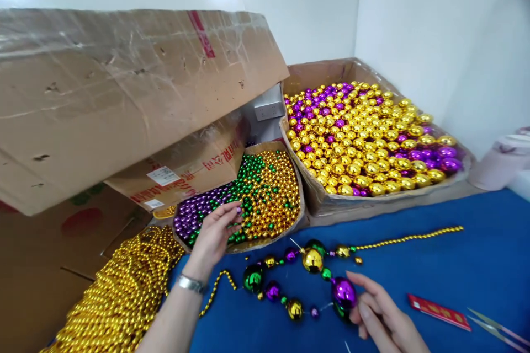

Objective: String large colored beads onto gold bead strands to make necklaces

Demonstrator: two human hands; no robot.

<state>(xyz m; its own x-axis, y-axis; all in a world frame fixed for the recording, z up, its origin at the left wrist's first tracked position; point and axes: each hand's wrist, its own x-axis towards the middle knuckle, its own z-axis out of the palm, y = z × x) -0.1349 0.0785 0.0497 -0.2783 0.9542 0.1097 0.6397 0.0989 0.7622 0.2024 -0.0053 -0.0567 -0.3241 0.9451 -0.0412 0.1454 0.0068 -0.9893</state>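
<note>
My left hand (217,230), with a metal band at the wrist, is over the front of a carton of small purple, green and gold beads (273,187). Its fingers are pinched, with a small purple bead (239,210) at their tips. Lower right, my right hand (379,309) has its thumb and fingers closed on the side of a large purple ball (343,292). That ball belongs to a strand of mixed balls, where a large gold ball (312,260) and a dark green ball (253,278) lie on the blue cloth (248,325). A dark green ball sits partly hidden beneath the purple one.
A big carton of gold and purple balls (364,143) stands at the back right. Gold bead strands (120,287) are heaped at the left, below a large cardboard flap (124,88). A red packet (439,312) and scissors-like metal blades (497,331) lie on the right.
</note>
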